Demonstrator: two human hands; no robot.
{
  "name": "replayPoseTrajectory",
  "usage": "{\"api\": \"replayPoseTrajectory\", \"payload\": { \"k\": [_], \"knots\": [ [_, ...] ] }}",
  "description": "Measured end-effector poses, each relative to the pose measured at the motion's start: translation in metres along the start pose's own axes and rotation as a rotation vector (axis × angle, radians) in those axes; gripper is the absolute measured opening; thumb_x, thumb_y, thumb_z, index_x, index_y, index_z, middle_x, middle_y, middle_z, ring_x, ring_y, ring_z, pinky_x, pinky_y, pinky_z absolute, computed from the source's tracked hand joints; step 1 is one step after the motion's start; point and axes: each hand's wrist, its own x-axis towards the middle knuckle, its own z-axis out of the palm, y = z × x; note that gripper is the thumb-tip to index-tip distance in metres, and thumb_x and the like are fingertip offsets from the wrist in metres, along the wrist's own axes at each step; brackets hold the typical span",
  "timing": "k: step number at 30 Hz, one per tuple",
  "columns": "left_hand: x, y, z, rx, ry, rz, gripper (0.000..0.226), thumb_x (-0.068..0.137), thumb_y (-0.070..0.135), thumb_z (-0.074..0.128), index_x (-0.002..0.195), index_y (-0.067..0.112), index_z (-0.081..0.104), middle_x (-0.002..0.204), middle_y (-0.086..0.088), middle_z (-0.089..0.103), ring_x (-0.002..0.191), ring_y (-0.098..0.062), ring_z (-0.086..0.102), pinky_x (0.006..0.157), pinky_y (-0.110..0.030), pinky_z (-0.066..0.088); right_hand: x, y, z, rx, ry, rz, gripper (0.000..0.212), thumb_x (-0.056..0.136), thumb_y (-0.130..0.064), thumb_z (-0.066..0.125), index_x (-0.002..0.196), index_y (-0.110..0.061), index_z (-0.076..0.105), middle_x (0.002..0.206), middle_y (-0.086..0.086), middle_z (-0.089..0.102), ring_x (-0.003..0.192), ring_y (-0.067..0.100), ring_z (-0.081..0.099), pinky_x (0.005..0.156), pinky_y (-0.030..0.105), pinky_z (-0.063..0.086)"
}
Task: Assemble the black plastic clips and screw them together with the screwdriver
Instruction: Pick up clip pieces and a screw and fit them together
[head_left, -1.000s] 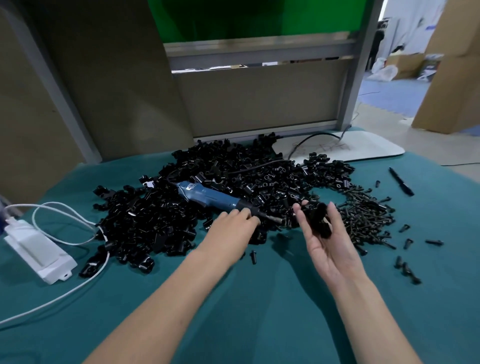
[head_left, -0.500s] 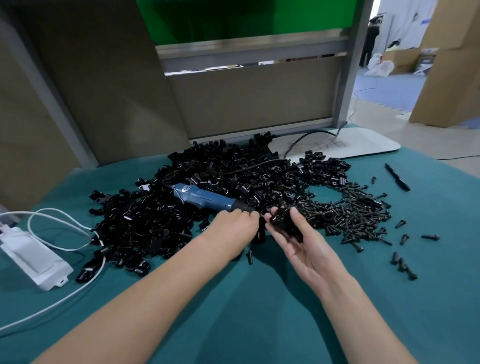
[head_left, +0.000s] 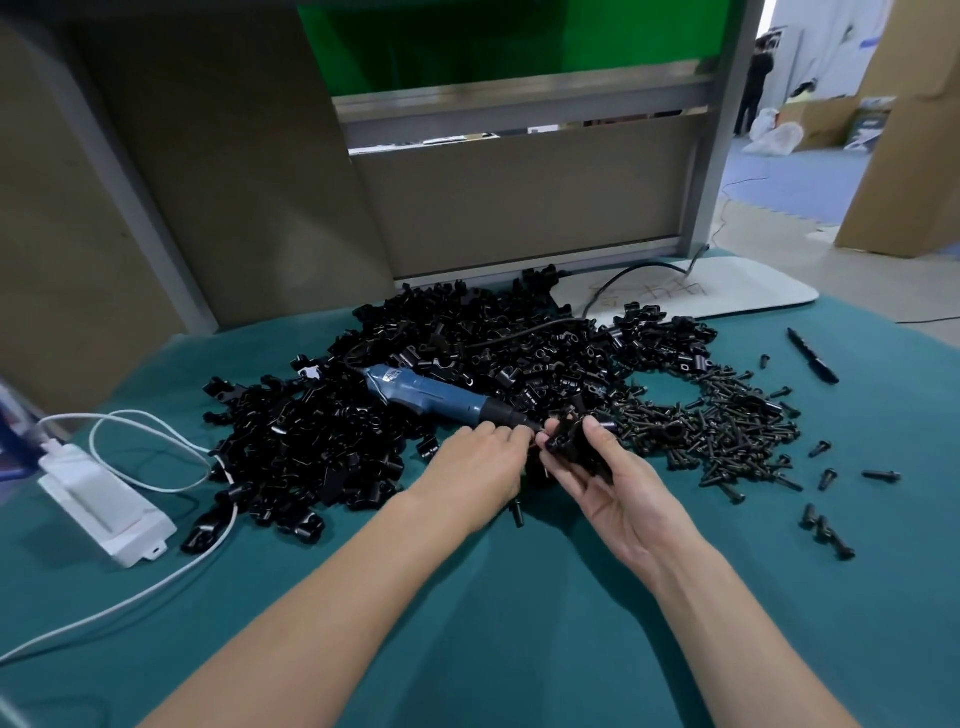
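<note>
A large heap of black plastic clips (head_left: 395, 395) covers the middle of the teal table. The blue electric screwdriver (head_left: 434, 397) lies across it, tip pointing right. A pile of black screws (head_left: 727, 421) lies to the right. My right hand (head_left: 602, 478) is palm up, shut on a black clip assembly (head_left: 576, 444) held between thumb and fingers. My left hand (head_left: 480, 467) is palm down beside it, fingertips at the edge of the heap, touching the right hand's fingertips; what its fingers hold is hidden.
A white power adapter (head_left: 104, 501) with a white cable (head_left: 156, 467) sits at the left. A black pen (head_left: 813, 356) lies at the far right, loose screws (head_left: 826, 530) below it. A white board (head_left: 727, 288) and a partition panel (head_left: 519, 208) stand behind the heap.
My right hand carried the clip assembly leftward from over the screws to meet my left hand. The left hand stayed at the heap's edge.
</note>
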Motion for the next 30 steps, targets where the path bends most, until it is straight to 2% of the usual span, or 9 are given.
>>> {"api": "replayPoseTrajectory", "payload": {
  "k": [2, 5, 6, 9, 14, 17, 22, 26, 30],
  "knots": [
    [-0.012, -0.005, -0.005, -0.292, 0.103, -0.080, 0.036, 0.103, 0.021, 0.046, 0.138, 0.018, 0.051, 0.118, -0.001, 0.062, 0.111, -0.019, 0.054, 0.096, -0.032, 0.043, -0.001, 0.001, 0.000, -0.043, -0.026, 0.008, 0.042, 0.085, -0.023, 0.069, 0.114, 0.008, 0.068, 0.119, 0.023, 0.073, 0.111, 0.030, 0.072, 0.080, 0.031, 0.063],
    [-0.044, -0.001, -0.010, -0.997, 0.315, -0.357, 0.022, 0.100, 0.018, 0.059, 0.117, 0.028, 0.068, 0.090, 0.008, 0.071, 0.082, -0.004, 0.061, 0.076, -0.015, 0.047, -0.003, 0.005, 0.000, -0.098, -0.086, 0.034, 0.041, 0.088, -0.023, 0.068, 0.117, 0.007, 0.067, 0.123, 0.023, 0.072, 0.117, 0.030, 0.070, 0.086, 0.033, 0.062],
    [-0.054, 0.003, -0.007, -1.177, 0.364, -0.417, 0.020, 0.100, 0.016, 0.061, 0.113, 0.028, 0.070, 0.087, 0.009, 0.074, 0.080, -0.001, 0.065, 0.073, -0.011, 0.047, -0.004, 0.008, 0.001, -0.120, -0.110, 0.044, 0.042, 0.089, -0.022, 0.068, 0.119, 0.007, 0.066, 0.124, 0.022, 0.071, 0.117, 0.031, 0.070, 0.086, 0.033, 0.061],
    [-0.075, 0.016, 0.002, -1.462, 0.423, -0.450, 0.022, 0.100, 0.012, 0.061, 0.112, 0.026, 0.072, 0.099, 0.014, 0.077, 0.094, 0.000, 0.070, 0.081, -0.011, 0.050, -0.005, 0.019, 0.006, -0.193, -0.165, 0.063, 0.041, 0.090, -0.022, 0.067, 0.121, 0.006, 0.066, 0.123, 0.022, 0.072, 0.113, 0.030, 0.072, 0.084, 0.032, 0.061],
    [-0.077, 0.017, 0.011, -1.468, 0.479, -0.451, 0.020, 0.099, 0.012, 0.064, 0.110, 0.023, 0.076, 0.110, 0.010, 0.075, 0.108, -0.006, 0.068, 0.095, -0.022, 0.052, -0.006, 0.030, 0.012, -0.307, -0.235, 0.026, 0.037, 0.094, -0.020, 0.064, 0.120, 0.005, 0.067, 0.123, 0.024, 0.071, 0.115, 0.030, 0.070, 0.088, 0.034, 0.060],
    [-0.077, 0.015, 0.011, -1.467, 0.474, -0.462, 0.020, 0.099, 0.012, 0.063, 0.109, 0.024, 0.076, 0.109, 0.010, 0.076, 0.107, -0.007, 0.069, 0.095, -0.025, 0.053, -0.007, 0.030, 0.011, -0.325, -0.231, 0.022, 0.039, 0.094, -0.020, 0.065, 0.125, 0.004, 0.066, 0.126, 0.025, 0.069, 0.118, 0.031, 0.069, 0.090, 0.036, 0.060],
    [-0.080, 0.009, 0.015, -1.326, 0.436, -0.414, 0.022, 0.097, 0.014, 0.066, 0.111, 0.029, 0.076, 0.106, 0.015, 0.073, 0.103, -0.007, 0.067, 0.091, -0.020, 0.051, -0.006, 0.032, 0.011, -0.361, -0.220, 0.028, 0.025, 0.090, -0.019, 0.068, 0.110, -0.007, 0.077, 0.119, 0.022, 0.073, 0.111, 0.029, 0.072, 0.086, 0.033, 0.060],
    [-0.079, 0.013, 0.017, -1.376, 0.385, -0.472, 0.017, 0.096, 0.018, 0.069, 0.110, 0.026, 0.075, 0.104, 0.017, 0.075, 0.100, -0.002, 0.068, 0.091, -0.021, 0.052, -0.003, 0.034, 0.010, -0.377, -0.201, 0.024, 0.039, 0.086, -0.020, 0.069, 0.122, -0.005, 0.068, 0.117, 0.018, 0.075, 0.110, 0.026, 0.073, 0.084, 0.033, 0.061],
    [-0.078, 0.011, 0.019, -1.458, 0.357, -0.551, 0.003, 0.094, 0.022, 0.071, 0.095, 0.024, 0.069, 0.084, 0.021, 0.072, 0.075, 0.003, 0.064, 0.069, -0.020, 0.052, -0.002, 0.037, 0.008, -0.381, -0.204, 0.022, 0.038, 0.086, -0.019, 0.071, 0.121, -0.004, 0.069, 0.119, 0.020, 0.074, 0.111, 0.028, 0.072, 0.085, 0.034, 0.061]
  ]
}}
